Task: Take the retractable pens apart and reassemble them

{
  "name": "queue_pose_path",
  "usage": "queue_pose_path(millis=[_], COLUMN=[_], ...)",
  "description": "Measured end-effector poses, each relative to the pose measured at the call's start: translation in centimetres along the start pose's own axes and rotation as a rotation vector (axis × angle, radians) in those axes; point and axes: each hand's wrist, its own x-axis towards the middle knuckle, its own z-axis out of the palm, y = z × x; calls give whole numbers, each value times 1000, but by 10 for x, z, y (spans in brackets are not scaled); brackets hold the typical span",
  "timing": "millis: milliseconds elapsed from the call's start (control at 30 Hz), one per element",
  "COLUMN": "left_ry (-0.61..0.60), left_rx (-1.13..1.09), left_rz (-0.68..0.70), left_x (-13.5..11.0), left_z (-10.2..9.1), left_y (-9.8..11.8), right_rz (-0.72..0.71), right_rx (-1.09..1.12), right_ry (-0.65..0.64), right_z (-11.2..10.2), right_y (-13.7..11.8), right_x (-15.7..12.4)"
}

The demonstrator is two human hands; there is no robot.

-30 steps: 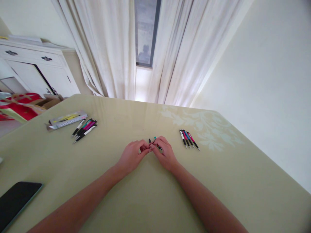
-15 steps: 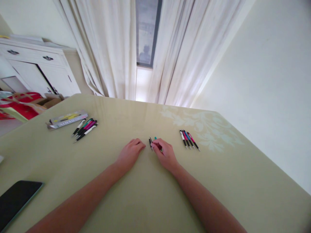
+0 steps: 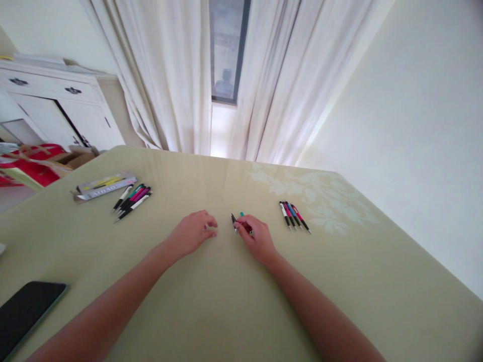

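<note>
My right hand (image 3: pixel 257 237) pinches a pen (image 3: pixel 233 221) with a black grip at the middle of the table. A teal end (image 3: pixel 242 214) of what looks like another pen shows behind its fingers; the rest is hidden by the hand. To the left, my left hand (image 3: pixel 194 232) hovers just above the tabletop, thumb and fingers apart, holding nothing. On the right lies a row of several pens (image 3: pixel 294 216) with white, pink, blue and red barrels. A looser bunch of pens (image 3: pixel 133 202) lies at the far left.
Beside the left bunch sits an opened pen box (image 3: pixel 106 186). A dark phone (image 3: pixel 32 311) rests at the table's near left edge. Beyond the greenish table (image 3: pixel 211 311) are curtains (image 3: pixel 177 75), a white cabinet (image 3: pixel 60 100) and red bags (image 3: pixel 41 163).
My left hand has drawn back to the left and its fingers have spread apart. The right hand stays nearly in place with the pen.
</note>
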Motion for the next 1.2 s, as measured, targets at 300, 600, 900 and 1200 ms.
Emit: queue_pose_path(millis=[300,600,900,1200], left_ry=[58,41,13,28], left_rx=[-300,-573,-516,-504], left_rz=[33,59,102,91], left_x=[2,2,1,2], left_z=[4,-4,-6,-5], left_y=[12,18,17,14], right_rz=[-92,-135,-150,-151], right_rx=[-40,-76,-84,-101], right_ry=[-55,-63,-54,-75], right_z=[-2,1,0,0], right_y=[-1,3,0,0], right_x=[0,-1,-1,-1])
